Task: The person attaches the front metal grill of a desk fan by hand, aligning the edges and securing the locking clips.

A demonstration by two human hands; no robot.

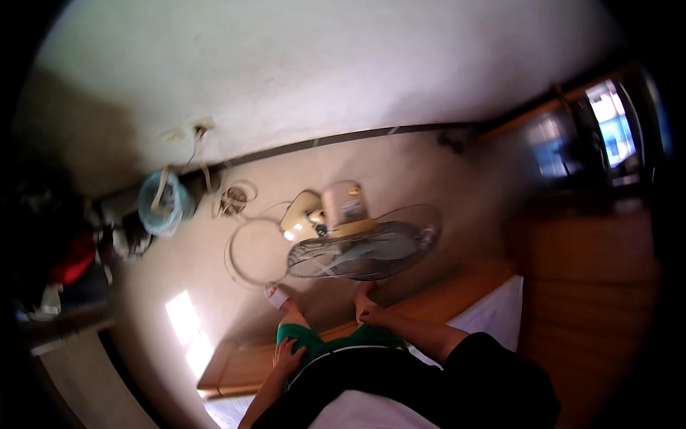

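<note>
My left hand (287, 355) lies on the left thigh of my green shorts (299, 339), fingers spread and holding nothing. On my right knee rests my right hand (379, 315); it looks flat and empty, though its fingers are blurred and dark. In front of my feet stands an electric fan with a round wire cage (304, 264) and pale blades (375, 248). Behind the cage is its beige motor housing (344, 202), beside a pale yellow base (303, 216). Neither hand touches the fan. A thin ring or loop (230, 261) lies on the floor left of it.
A coiled cord (233, 200) lies near the wall, below a socket (203, 127) with a plug in it. A bin with a blue liner (151, 207) stands to the left. I sit on a wooden-edged bed or bench (457, 292). Brown wooden furniture (582, 250) is at the right.
</note>
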